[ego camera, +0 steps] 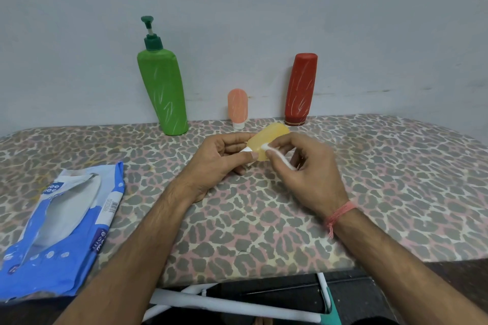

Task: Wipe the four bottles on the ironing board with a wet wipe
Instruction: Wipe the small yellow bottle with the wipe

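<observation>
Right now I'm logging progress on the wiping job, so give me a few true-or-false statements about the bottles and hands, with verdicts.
1. The left hand holds the yellow bottle. True.
2. The right hand presses a wipe to that bottle. True.
3. The green bottle lies on its side. False: it stands at the wall.
4. The red bottle has a pump. False: the green one does.
5. The wipes pack lies left of the arms. True.
</observation>
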